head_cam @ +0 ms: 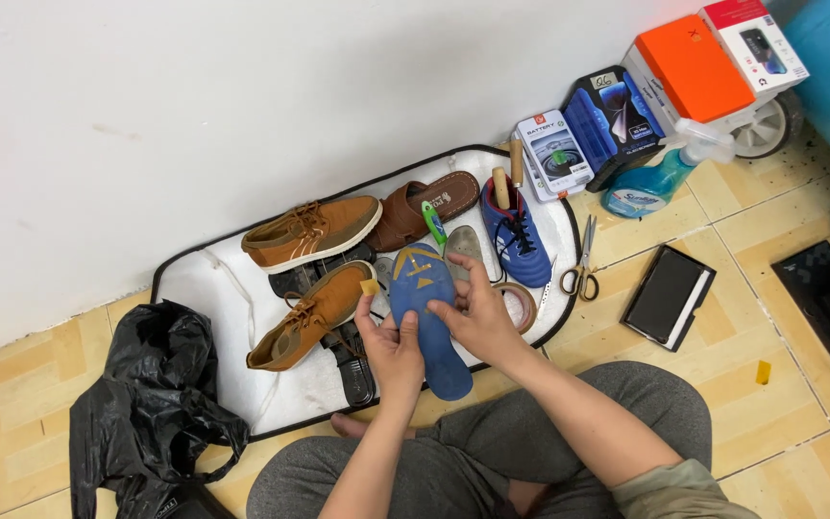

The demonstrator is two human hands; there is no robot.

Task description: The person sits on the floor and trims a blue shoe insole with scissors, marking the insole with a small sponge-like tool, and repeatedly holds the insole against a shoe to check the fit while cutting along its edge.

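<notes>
From the head camera we see our left hand (pixel 391 348) and right hand (pixel 477 315) together holding a blue foam insole with yellow markings (pixel 429 317) above the white, black-edged mat (pixel 206 288), just in front of our crossed legs in grey trousers (pixel 492 452). Our left hand grips the insole's left edge with the thumb on top and pinches a small yellow piece (pixel 369 286) at its fingertips. Our right hand clasps the right edge, fingers spread over the upper part. On the mat lie two tan suede lace-up shoes (pixel 311 231), a brown leather sandal (pixel 425 210) and a blue sports shoe (pixel 516 238). Steel scissors (pixel 583 264) lie on the tiled floor just beside the mat, a crumpled black plastic bag (pixel 151 404) at our left.
</notes>
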